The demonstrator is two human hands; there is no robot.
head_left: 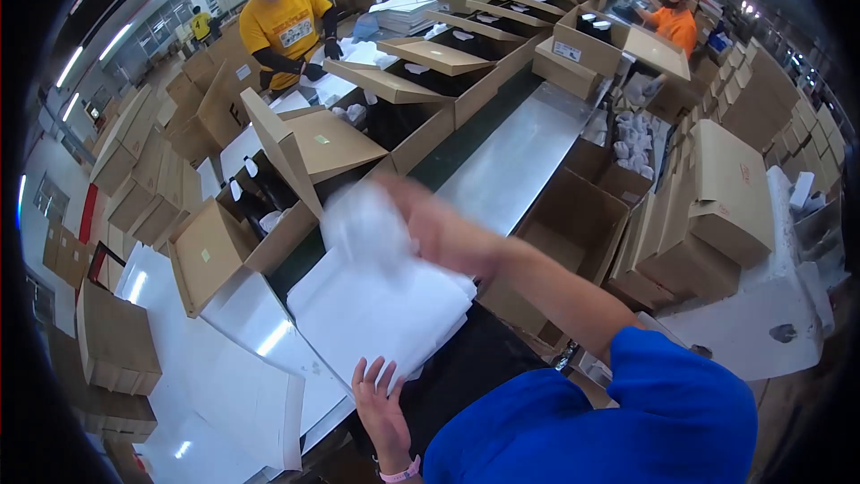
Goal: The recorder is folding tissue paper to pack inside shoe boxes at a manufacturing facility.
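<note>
My right hand (439,229) is smeared by motion over a stack of white paper sheets (376,314). A crumpled white wad (363,224), apparently paper, is in its grip; the fingers are blurred behind it. Low in front of me, my left hand (383,408) is open with fingers spread, close against the near edge of the stack. Just beyond the sheets, an open cardboard box (296,237) on the green conveyor (300,260) holds black boots or similar dark items (260,184) with white tags and white wads.
Open cardboard boxes (421,139) line the conveyor into the distance. A metal table (511,152) runs beside them. At right, an empty carton (573,251), a bin of white wads (636,139) and folded boxes (708,215) stand. Two co-workers (287,22) (672,18) work farther off.
</note>
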